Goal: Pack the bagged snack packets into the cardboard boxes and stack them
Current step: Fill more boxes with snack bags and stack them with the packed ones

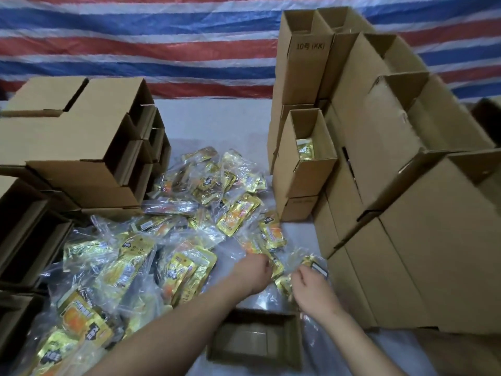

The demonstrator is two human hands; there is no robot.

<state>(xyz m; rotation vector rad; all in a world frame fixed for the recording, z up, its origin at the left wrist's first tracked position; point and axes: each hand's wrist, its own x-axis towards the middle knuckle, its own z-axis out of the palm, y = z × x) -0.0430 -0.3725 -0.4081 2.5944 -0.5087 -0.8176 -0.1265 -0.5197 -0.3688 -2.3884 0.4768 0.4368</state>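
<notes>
A heap of clear bags holding gold and orange snack packets (pixel 151 256) covers the white table. My left hand (pixel 253 272) and my right hand (pixel 311 291) both grip one bag of packets (pixel 282 272) at the heap's right edge, fingers curled into its plastic. Just below my hands an open, empty cardboard box (pixel 257 340) stands near the table's front edge. An upright box (pixel 303 169) against the right stack has a gold packet (pixel 305 149) inside.
Tall stacks of cardboard boxes (pixel 406 185) rise on the right, close beside my right hand. Open boxes lying on their sides (pixel 89 147) are piled at the left. A striped red, white and blue tarp (pixel 162 44) hangs behind the table.
</notes>
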